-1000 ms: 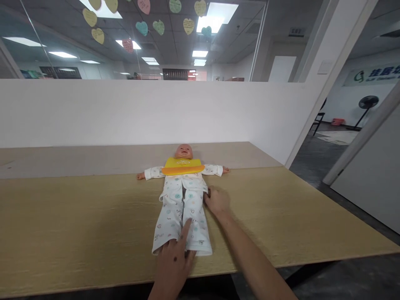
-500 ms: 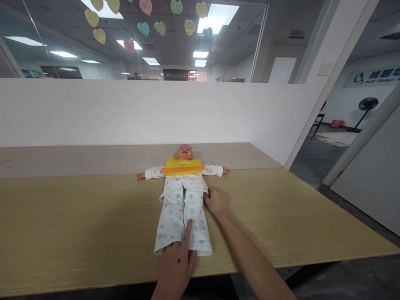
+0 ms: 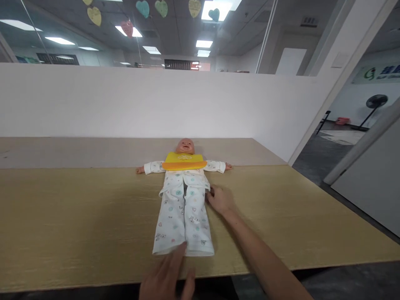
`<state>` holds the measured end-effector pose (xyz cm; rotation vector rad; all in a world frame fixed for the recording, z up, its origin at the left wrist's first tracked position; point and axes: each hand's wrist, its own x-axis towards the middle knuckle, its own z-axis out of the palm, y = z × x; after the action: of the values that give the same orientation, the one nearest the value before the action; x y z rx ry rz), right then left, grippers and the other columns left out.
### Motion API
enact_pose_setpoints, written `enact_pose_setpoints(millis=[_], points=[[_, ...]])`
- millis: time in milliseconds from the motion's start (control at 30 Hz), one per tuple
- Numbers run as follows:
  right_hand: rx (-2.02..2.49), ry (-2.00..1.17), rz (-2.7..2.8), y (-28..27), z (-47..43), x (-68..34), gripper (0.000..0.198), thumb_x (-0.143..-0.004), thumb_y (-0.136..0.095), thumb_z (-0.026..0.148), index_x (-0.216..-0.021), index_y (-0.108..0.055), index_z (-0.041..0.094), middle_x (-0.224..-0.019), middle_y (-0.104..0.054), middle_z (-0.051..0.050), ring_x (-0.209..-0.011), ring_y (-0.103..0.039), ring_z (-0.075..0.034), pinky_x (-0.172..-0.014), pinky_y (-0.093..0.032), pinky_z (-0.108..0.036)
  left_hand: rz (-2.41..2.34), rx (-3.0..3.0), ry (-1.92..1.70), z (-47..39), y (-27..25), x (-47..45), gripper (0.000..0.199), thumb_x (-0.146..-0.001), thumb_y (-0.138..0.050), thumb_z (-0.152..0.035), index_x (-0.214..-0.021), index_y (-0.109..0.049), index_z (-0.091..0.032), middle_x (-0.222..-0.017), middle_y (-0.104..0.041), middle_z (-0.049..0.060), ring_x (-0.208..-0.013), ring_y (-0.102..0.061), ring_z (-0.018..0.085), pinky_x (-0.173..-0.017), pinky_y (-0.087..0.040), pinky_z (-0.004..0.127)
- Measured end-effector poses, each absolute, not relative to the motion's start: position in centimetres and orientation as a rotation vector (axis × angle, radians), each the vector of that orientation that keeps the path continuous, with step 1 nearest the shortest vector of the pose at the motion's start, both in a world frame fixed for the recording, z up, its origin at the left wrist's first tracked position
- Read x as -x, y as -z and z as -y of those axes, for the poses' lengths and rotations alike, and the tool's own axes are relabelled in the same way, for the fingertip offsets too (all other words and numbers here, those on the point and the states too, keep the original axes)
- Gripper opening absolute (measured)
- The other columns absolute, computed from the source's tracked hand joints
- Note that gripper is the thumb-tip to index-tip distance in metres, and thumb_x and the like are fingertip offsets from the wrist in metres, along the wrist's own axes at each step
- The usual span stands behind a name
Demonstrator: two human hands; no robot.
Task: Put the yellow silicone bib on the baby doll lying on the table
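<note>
A baby doll (image 3: 185, 146) lies on its back with its arms spread wide. It wears a white printed shirt (image 3: 176, 178) and matching trousers (image 3: 170, 223), both dotted with small pictures. Over its chest is a yellow bib (image 3: 184, 158) with an orange lower edge. My right hand (image 3: 220, 201) is closed at the shirt's hem on the doll's right-hand side in view, its fingertips partly hidden by the cloth. At the trouser cuffs, my left hand (image 3: 167, 273) has its fingers apart, slightly blurred, the index fingertip over the bottom of the legs.
The doll rests on a wooden table (image 3: 78, 216) whose near edge runs beneath my left hand. Behind stands a low white wall (image 3: 140, 104) with glass above it. On the right are a doorway, a grey door (image 3: 371, 166) and a black fan (image 3: 376, 101).
My left hand has drawn back toward me from inside the trouser cuffs, and the legs now lie flatter. My right hand stays at the shirt's hem. The view has tipped slightly downward.
</note>
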<state>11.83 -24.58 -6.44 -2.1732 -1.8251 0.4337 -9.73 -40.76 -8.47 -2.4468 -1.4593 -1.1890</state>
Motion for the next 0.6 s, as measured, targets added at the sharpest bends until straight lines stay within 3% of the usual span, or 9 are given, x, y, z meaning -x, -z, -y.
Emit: enact_pose_setpoints(millis=[100, 200, 333, 500, 600], points=[[1.996, -0.655, 1.860, 6.6, 23.6, -13.2, 0.033, -0.079, -0.042, 0.024, -0.108, -0.058, 0.021, -0.099, -0.060, 0.002, -0.086, -0.054, -0.003, -0.068, -0.031, -0.010, 1.947, 2.517, 1.496, 37.5, 5.9, 11.1, 0.029, -0.084, -0.049, -0.043, -0.090, -0.065, -0.020, -0.054, -0.057, -0.002, -0.047, -0.051, 0.011, -0.047, -0.042, 0.020], [1.828, -0.816, 1.757, 7.2, 22.4, -14.6, 0.032, -0.077, -0.042, 0.021, -0.104, -0.060, 0.018, -0.099, -0.060, 0.002, -0.084, -0.054, -0.002, -0.071, -0.035, -0.008, 2.305, 2.371, 1.865, 31.4, 3.7, 11.6, 0.039, -0.076, -0.053, -0.053, -0.082, -0.062, -0.016, -0.046, -0.045, -0.004, -0.039, -0.037, 0.007, -0.036, -0.027, 0.018], [1.745, -0.744, 1.437, 8.3, 20.5, -16.3, 0.032, -0.077, -0.040, 0.021, -0.100, -0.060, 0.012, -0.097, -0.060, -0.001, -0.079, -0.053, -0.002, -0.073, -0.039, -0.010, 2.278, 2.176, 2.268, 22.9, 2.4, 12.2, 0.029, -0.070, -0.059, -0.042, -0.082, -0.059, -0.015, -0.044, -0.040, -0.007, -0.041, -0.034, 0.006, -0.041, -0.028, 0.016], [1.604, -0.716, 1.299, 7.2, 16.3, -17.3, 0.036, -0.077, -0.042, 0.031, -0.098, -0.060, 0.009, -0.080, -0.058, -0.003, -0.065, -0.046, -0.001, -0.067, -0.040, -0.010, 2.298, 2.002, 2.344, 14.1, 2.1, 13.5, 0.025, -0.061, -0.058, -0.029, -0.080, -0.063, -0.013, -0.061, -0.056, -0.002, -0.053, -0.048, 0.007, -0.053, -0.041, 0.019], [1.518, -0.780, 1.233, 5.7, 11.9, -16.8, 0.040, -0.076, -0.042, 0.036, -0.103, -0.058, 0.011, -0.090, -0.059, -0.003, -0.071, -0.049, -0.001, -0.072, -0.043, -0.011, 2.400, 1.937, 2.378, 9.0, 2.3, 13.4, 0.027, -0.058, -0.059, -0.030, -0.077, -0.063, -0.011, -0.070, -0.061, 0.002, -0.062, -0.055, 0.010, -0.063, -0.046, 0.022]])
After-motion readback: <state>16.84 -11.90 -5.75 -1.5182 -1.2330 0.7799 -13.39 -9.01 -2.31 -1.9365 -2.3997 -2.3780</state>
